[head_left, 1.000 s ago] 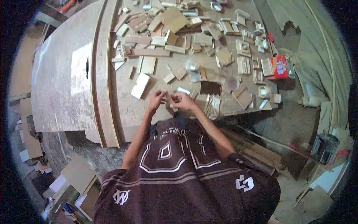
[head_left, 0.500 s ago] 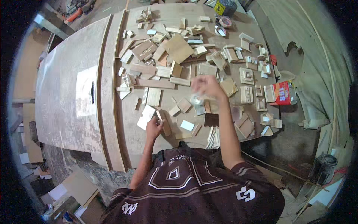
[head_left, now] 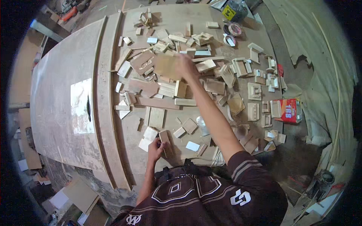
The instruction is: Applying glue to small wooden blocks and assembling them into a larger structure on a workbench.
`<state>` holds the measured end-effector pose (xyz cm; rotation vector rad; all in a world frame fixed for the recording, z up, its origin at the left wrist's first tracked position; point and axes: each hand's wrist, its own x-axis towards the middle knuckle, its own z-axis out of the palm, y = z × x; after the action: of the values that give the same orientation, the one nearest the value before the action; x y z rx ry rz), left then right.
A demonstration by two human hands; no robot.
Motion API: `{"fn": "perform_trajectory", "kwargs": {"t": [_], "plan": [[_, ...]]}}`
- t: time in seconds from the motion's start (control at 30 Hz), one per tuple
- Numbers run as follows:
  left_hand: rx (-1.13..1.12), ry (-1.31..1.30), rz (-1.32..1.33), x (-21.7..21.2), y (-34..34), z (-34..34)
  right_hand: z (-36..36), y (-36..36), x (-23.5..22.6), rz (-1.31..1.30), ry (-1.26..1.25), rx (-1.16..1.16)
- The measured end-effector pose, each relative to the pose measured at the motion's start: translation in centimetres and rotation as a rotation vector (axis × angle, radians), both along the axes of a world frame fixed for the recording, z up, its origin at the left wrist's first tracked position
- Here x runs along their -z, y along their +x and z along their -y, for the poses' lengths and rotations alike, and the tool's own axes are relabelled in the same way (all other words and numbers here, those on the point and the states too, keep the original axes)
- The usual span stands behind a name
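My left hand (head_left: 154,149) is closed around the lower end of a narrow wooden block (head_left: 165,140), standing tilted near the table's front edge. Next to it lie pale, white-faced pieces (head_left: 148,139). My right arm reaches far across the table. There my right hand (head_left: 185,67), smeared by motion, grips the right edge of a square plywood piece (head_left: 165,66) above the pile of offcuts. A brown wooden board (head_left: 144,62) lies just left of that plywood piece. Between my hands are a long wooden strip (head_left: 158,103) and a ribbed block (head_left: 180,89).
Small assembled wooden pieces (head_left: 254,91) stand in rows at the right. A red package (head_left: 291,110) sits on the right edge. Tape rolls (head_left: 234,29) and a dark container (head_left: 235,11) are at the far right. A long raised rail (head_left: 108,94) runs along the left side.
My right hand has moved forward and left, taken hold of the square plywood piece and shifted it left. My left hand stays on the wooden block. The whole view has shifted slightly.
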<state>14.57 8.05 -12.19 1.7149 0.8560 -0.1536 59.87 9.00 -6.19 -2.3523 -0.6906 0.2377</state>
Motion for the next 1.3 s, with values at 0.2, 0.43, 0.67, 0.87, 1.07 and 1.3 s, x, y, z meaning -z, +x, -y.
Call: {"fn": "perform_trajectory", "kwargs": {"t": [0.2, 0.43, 0.67, 0.87, 1.07, 1.3], "plan": [[-0.037, -0.027, 0.016, -1.1, 1.5, -0.6, -2.5, 2.0, -0.8, 0.240, 0.526, -0.105], [0.002, -0.092, -0.076, -1.2, 2.6, -1.0, 5.7, 11.9, 4.1, 0.082, -0.170, 0.065], [0.016, -0.099, -0.069, -1.7, 2.0, -1.8, 0.0, 8.6, 3.7, -0.107, 0.370, -0.231], [-0.003, -0.076, -0.064, -1.9, 1.7, -1.2, 3.1, 9.8, 2.9, 0.285, -0.304, -0.171], [-0.020, -0.161, -0.087, -1.1, 1.6, -1.6, 3.1, 11.1, 2.8, 0.383, -0.336, -0.302], [-0.026, -0.057, -0.008, 0.0, 1.1, -1.1, 4.0, 11.4, 1.8, 0.408, -0.464, -0.431]]}}
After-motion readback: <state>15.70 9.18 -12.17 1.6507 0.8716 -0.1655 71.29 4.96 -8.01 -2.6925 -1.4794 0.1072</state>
